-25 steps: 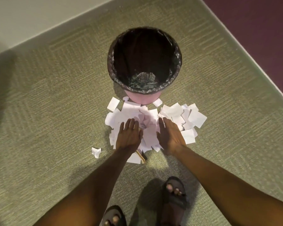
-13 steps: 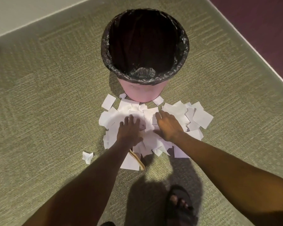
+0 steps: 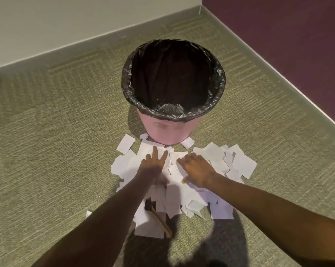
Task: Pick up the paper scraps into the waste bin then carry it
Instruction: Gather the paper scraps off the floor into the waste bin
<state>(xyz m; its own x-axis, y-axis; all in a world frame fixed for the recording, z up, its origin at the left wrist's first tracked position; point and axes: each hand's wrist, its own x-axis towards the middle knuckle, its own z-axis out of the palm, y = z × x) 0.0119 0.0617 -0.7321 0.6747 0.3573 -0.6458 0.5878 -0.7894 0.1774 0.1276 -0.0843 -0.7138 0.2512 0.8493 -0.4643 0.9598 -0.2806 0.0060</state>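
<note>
A pink waste bin (image 3: 163,130) lined with a black bag stands upright on the green carpet, and its inside looks dark. Just in front of it lies a heap of white paper scraps (image 3: 238,164). My left hand (image 3: 152,166) rests flat on the heap's left middle with the fingers spread. My right hand (image 3: 196,169) presses on the heap beside it, fingers curled over the scraps. Neither hand has lifted any paper off the floor. A thin wooden stick (image 3: 160,221) pokes out from under the near scraps.
A pale wall (image 3: 66,22) runs along the back and a dark purple wall (image 3: 297,45) along the right; they meet in a corner behind the bin. One stray scrap (image 3: 88,213) lies left of my left forearm. Bare carpet (image 3: 47,141) spreads to the left.
Both hands have slid forward over the heap toward the bin. The view has tilted up, so the feet have left the frame and the room corner now shows.
</note>
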